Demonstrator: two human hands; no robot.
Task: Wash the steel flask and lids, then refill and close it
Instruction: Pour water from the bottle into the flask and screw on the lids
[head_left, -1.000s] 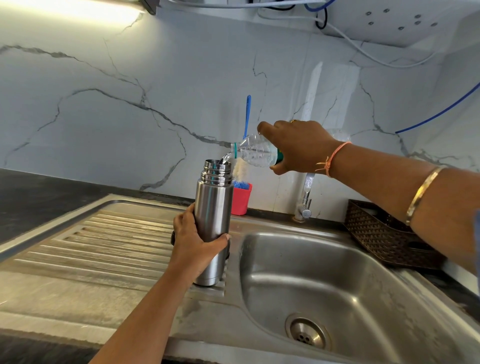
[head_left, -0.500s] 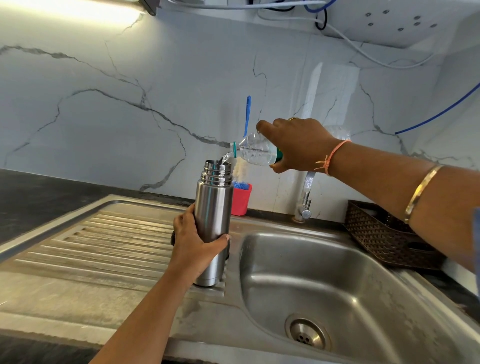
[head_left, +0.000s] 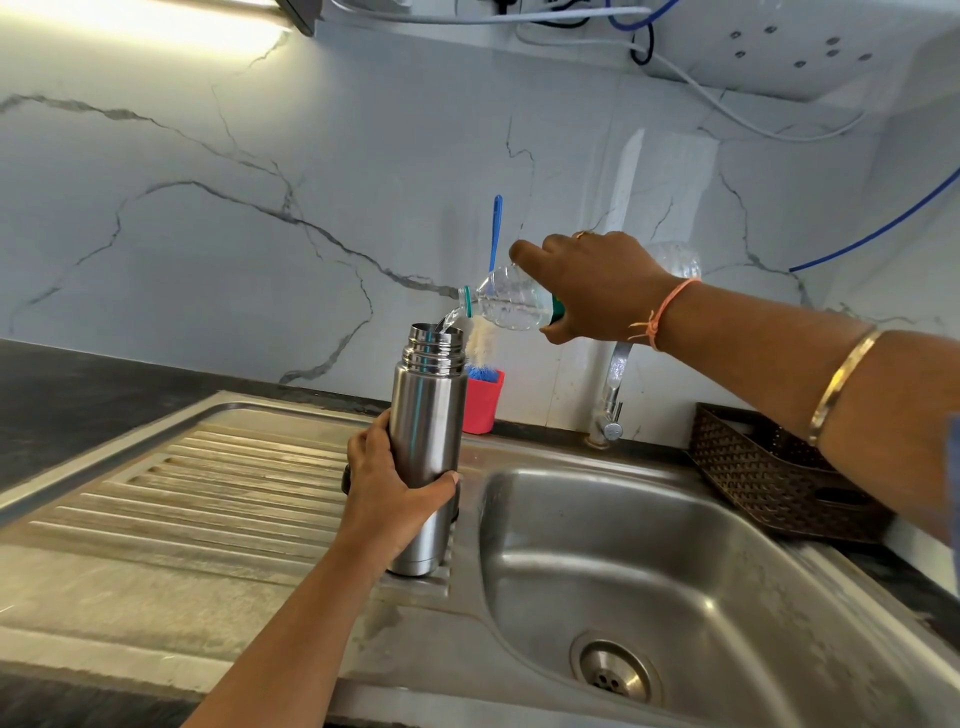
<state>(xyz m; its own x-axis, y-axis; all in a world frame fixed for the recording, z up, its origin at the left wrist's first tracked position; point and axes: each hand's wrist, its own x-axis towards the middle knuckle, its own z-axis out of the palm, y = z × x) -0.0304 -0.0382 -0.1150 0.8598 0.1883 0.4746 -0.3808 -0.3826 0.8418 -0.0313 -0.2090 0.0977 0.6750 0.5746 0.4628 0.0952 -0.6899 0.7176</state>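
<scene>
Two hands busy: left hand (head_left: 387, 493) clasped around upright steel flask (head_left: 427, 447) on drainboard (head_left: 208, 499), right hand (head_left: 597, 286) at two o'clock gripping tilted clear water bottle (head_left: 509, 304), pouring into open mouth.

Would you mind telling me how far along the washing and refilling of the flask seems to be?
Washing looks finished: the open steel flask stands upright on the ribbed steel drainboard, steadied by the left hand. Refilling is in hand: the right hand tips a clear plastic bottle, water streaming into the flask's mouth. Closing remains; no lid is on the flask, and no lid is clearly visible.
</scene>
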